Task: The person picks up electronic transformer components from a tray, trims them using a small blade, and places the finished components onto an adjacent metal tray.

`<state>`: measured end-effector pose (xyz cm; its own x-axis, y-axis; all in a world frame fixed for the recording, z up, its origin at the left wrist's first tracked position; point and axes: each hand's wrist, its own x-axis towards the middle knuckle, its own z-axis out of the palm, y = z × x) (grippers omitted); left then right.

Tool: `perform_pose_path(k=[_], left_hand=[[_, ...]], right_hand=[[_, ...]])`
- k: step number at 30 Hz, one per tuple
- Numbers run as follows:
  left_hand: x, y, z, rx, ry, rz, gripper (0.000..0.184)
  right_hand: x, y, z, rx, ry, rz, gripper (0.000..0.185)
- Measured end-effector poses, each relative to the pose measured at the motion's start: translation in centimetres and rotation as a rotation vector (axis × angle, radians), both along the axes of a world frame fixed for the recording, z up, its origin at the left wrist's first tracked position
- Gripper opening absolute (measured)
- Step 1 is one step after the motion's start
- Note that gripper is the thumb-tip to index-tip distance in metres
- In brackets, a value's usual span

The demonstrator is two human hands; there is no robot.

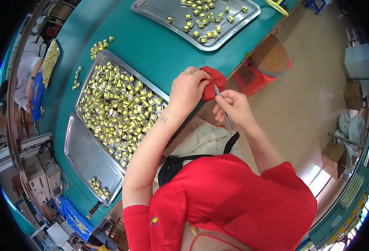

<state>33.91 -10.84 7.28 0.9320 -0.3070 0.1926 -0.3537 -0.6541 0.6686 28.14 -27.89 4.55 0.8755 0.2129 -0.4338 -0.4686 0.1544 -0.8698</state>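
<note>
My left hand (188,88) is closed on a bunched piece of red cloth (216,76) at the table's right edge, with a ring on one finger. In my right hand (236,108) is a slim grey metal tool that looks like tweezers (229,121). Its tip touches the cloth or lies right over it. What the cloth may contain is hidden in its folds. Left of my left forearm, a metal tray (164,97) is heaped with small yellow-and-silver transformer-like parts (117,104).
Another metal tray (144,13) with similar parts lies at the far side of the green table (121,25). A shallower tray (88,161) holds several parts. Beyond the edge stands a red stool (251,81) with a woven seat. A person (27,75) works at far left.
</note>
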Motion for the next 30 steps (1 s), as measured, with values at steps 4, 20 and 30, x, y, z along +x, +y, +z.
perform_pose_path(k=[4, 20, 30], left_hand=[[0.0, -0.4, 0.2, 0.051, -0.017, 0.015, 0.01], [-4.2, 2.9, 3.2, 0.098, -0.162, 0.169, 0.029], [-22.9, 12.8, 4.4, -0.351, 0.023, 0.821, 0.012]], right_hand=[[0.1, -0.5, -0.1, -0.033, -0.032, 0.039, 0.019], [2.6, 2.4, 2.0, 0.042, -0.239, -0.14, 0.014], [2.8, 4.4, 3.2, -0.295, -0.4, -0.001, 0.01]])
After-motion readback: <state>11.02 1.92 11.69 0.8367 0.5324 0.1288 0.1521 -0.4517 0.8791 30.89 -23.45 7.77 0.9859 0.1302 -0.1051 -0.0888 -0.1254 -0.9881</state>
